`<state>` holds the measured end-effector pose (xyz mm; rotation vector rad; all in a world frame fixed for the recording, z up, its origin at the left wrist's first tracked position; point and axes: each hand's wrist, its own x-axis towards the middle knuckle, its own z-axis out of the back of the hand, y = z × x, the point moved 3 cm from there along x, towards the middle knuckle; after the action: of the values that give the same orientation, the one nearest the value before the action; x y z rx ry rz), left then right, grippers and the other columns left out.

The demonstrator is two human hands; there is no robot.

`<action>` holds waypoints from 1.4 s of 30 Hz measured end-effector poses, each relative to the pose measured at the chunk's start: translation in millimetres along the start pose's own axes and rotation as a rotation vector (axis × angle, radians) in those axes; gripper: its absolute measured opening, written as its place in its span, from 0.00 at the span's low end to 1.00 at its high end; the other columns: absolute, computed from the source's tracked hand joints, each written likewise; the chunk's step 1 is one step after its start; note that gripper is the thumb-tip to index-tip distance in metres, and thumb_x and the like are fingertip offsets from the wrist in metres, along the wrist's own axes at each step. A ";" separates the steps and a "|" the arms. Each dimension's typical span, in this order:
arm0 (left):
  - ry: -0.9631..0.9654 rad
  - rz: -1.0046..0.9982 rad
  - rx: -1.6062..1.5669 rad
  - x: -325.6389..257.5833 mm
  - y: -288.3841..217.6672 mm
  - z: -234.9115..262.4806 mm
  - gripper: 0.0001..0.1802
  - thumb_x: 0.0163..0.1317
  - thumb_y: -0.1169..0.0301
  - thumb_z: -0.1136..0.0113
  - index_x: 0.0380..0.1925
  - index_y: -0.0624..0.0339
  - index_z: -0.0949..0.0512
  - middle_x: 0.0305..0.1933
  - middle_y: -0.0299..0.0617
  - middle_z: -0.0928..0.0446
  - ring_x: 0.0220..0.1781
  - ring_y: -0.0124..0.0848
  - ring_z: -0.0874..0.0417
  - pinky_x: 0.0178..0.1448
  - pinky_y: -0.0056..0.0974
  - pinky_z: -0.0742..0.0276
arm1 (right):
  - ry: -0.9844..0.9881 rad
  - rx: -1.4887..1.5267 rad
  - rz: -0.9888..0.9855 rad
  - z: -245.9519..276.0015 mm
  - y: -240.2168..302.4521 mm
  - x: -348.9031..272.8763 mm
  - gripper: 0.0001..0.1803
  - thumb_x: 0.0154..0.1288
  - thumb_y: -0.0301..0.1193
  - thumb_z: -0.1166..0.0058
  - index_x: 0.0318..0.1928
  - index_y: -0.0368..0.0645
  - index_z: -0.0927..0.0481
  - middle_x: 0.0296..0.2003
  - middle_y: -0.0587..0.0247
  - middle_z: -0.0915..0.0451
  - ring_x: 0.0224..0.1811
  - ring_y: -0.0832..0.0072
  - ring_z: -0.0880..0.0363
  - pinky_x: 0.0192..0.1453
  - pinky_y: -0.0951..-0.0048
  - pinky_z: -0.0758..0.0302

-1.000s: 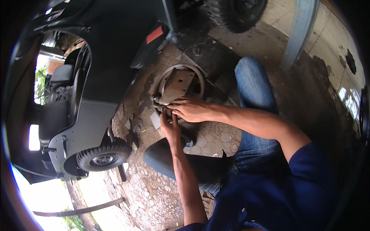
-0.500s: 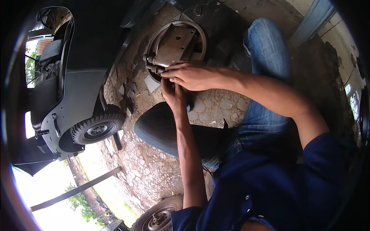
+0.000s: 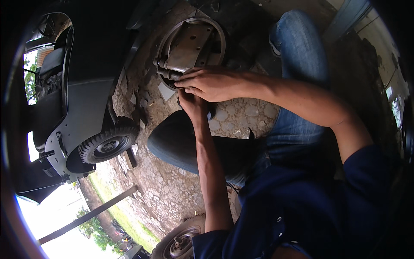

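Both hands have drifted toward the upper middle of the view since a second ago, and the round metal brake assembly (image 3: 192, 47) now sits closer to the top edge, while the small dark vehicle (image 3: 82, 125) at the left has slid lower. A person in a dark blue shirt (image 3: 302, 211) and blue jeans (image 3: 302, 56) crouches over the brake assembly, which lies flat on the stone-paved ground (image 3: 172, 190). The right hand (image 3: 211, 83) lies across the near rim of the assembly, knuckles up, fingers curled and pressed together against the small cylinder-shaped part (image 3: 168, 71) at its lower edge. The left hand (image 3: 192, 103) comes up from below, directly under the right hand and touching it; its fingertips are hidden beneath the other hand, so whether they pinch anything cannot be told. A grey metal plate (image 3: 189, 43) sits inside the ring of the assembly. A flat pale scrap (image 3: 166, 91) lies on the ground just left of the hands. The left knee (image 3: 181, 138) is bent just below the hands. The vehicle's small treaded wheel (image 3: 108, 144) stands well apart to the left, and another wheel (image 3: 179, 244) shows at the bottom edge. Grass and a slanting pole (image 3: 86, 213) appear at the lower left.
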<state>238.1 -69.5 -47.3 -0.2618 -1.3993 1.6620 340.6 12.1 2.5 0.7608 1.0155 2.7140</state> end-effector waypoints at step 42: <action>-0.154 0.060 0.050 6.9 -13.6 9.4 0.21 0.66 0.65 0.42 0.52 0.68 0.30 0.45 0.58 0.20 0.49 0.43 0.17 0.49 0.41 0.23 | -0.054 0.118 0.004 18.8 6.8 -2.3 0.23 0.73 0.33 0.59 0.62 0.32 0.30 0.61 0.43 0.29 0.64 0.53 0.30 0.67 0.61 0.33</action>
<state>234.8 -71.5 -29.9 -0.1510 -1.4734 1.7955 352.4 17.0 18.1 0.8520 1.1716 2.6406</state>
